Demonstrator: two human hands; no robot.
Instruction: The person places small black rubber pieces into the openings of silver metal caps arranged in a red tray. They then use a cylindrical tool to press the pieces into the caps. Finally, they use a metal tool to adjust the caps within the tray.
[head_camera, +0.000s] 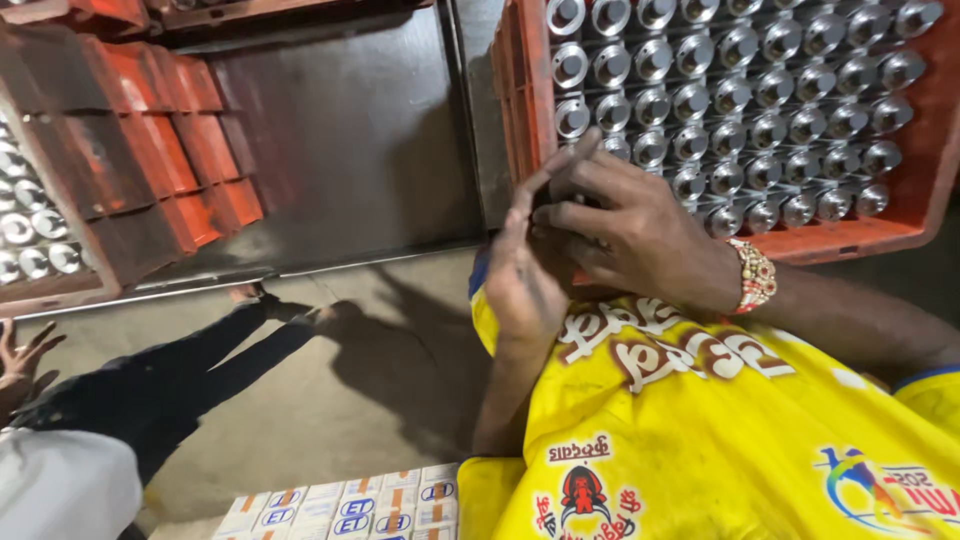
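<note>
My left hand (522, 272) and my right hand (628, 228) are pressed together at the near left corner of an orange plastic crate (905, 228). The left fingers point up. The right fingers curl over them, and a beaded bracelet (754, 274) sits on that wrist. Whatever lies between the hands is hidden. The crate holds several tight rows of shiny metal cylindrical parts (742, 88). My yellow printed shirt (720, 440) fills the lower right.
A second orange crate (150, 150) with metal parts (25, 225) stands at the left, with a grey metal surface (350, 140) between the crates. Another person's dark-trousered legs (170, 380) and hand (20, 360) are at lower left. Small printed boxes (350, 508) are stacked at the bottom edge.
</note>
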